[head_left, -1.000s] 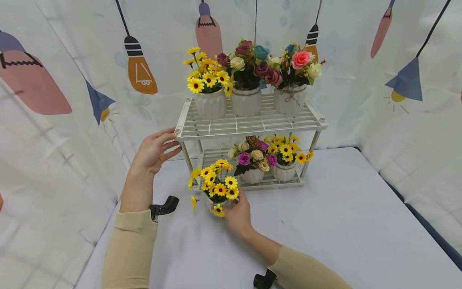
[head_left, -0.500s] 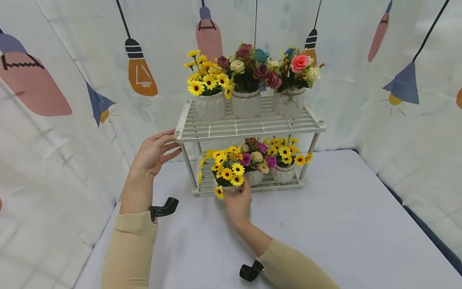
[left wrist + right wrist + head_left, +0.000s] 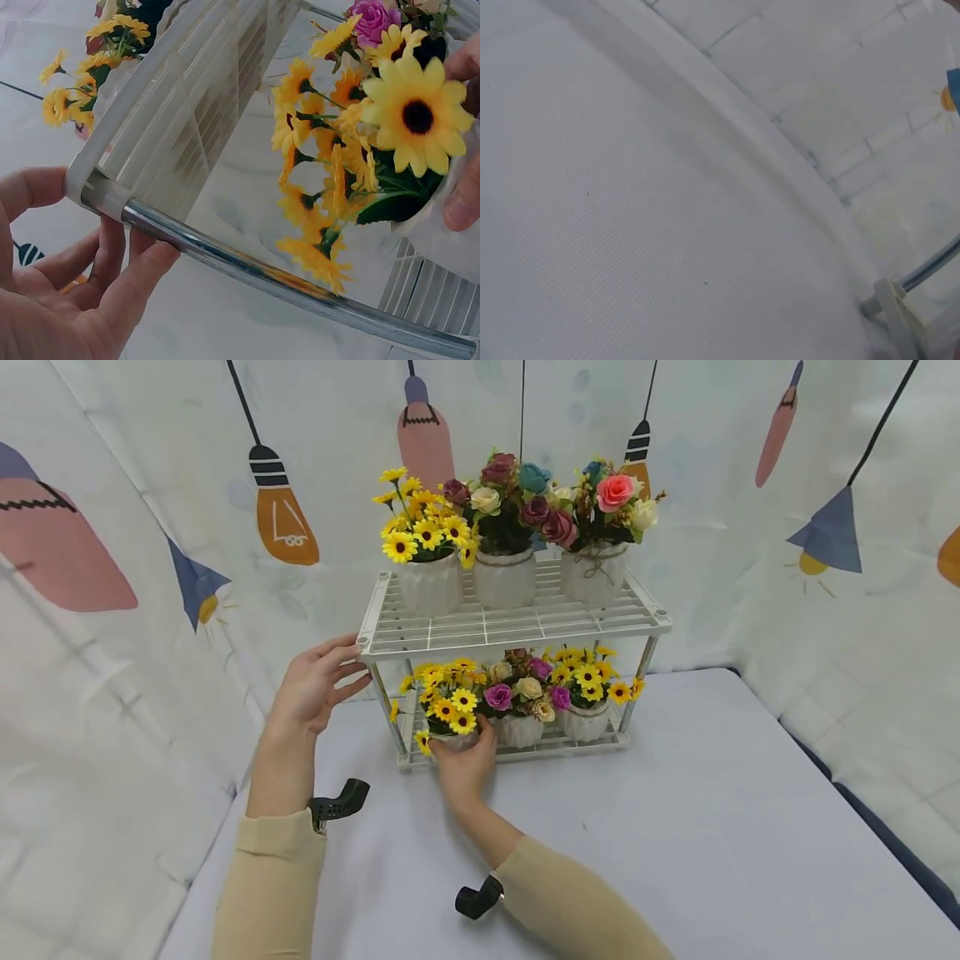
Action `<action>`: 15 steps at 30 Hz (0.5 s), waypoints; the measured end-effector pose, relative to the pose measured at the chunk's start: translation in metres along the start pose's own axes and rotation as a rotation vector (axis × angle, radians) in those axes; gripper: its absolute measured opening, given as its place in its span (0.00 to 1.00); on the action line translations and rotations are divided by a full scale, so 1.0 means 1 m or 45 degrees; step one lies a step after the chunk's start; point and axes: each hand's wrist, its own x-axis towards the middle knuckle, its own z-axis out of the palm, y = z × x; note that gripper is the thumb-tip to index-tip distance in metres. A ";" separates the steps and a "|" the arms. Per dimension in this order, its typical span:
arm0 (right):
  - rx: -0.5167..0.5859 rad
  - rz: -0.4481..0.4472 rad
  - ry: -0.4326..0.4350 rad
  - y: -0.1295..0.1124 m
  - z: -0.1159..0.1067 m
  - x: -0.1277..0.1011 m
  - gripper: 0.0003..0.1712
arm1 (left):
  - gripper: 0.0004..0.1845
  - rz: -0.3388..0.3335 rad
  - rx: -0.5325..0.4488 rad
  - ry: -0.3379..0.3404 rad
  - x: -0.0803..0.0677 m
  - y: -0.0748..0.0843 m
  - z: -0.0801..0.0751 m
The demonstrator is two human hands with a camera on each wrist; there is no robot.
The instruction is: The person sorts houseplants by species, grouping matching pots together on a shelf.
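Observation:
My right hand (image 3: 466, 767) grips a white pot (image 3: 454, 741) of yellow artificial daisies (image 3: 450, 697) from the front. The pot is at the left end of the lower tier of a white two-tier rack (image 3: 517, 642), left of a pot of purple and cream roses (image 3: 519, 697). At the rack's upper left corner, my left hand (image 3: 318, 685) holds the top of the metal post (image 3: 247, 264), thumb on one side and fingers round the other. In the left wrist view the daisies (image 3: 416, 116) lean over that post, and only fingertips (image 3: 463, 204) of the right hand show.
On the upper tier stand a pot of yellow daisies (image 3: 431, 585) and two pots of mixed roses (image 3: 504, 578). Another pot of yellow daisies (image 3: 587, 720) is at the lower tier's right end. A white cloth covers the table (image 3: 675, 827); a printed curtain (image 3: 712, 568) hangs behind.
My right hand has carried the daisy pot from in front of the rack, up and back onto the left end of the lower tier. The left hand has stayed at the corner.

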 end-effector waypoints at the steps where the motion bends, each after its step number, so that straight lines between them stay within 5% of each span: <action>1: -0.018 -0.009 0.011 0.001 0.002 0.001 0.52 | 0.34 0.004 0.001 -0.002 0.000 0.000 0.001; 10: -0.251 -0.083 0.117 0.011 0.015 0.009 0.52 | 0.32 0.025 -0.012 0.015 -0.002 0.000 0.003; 15: -0.270 -0.087 0.106 0.012 0.016 0.012 0.57 | 0.32 0.040 -0.009 0.018 0.000 0.000 0.004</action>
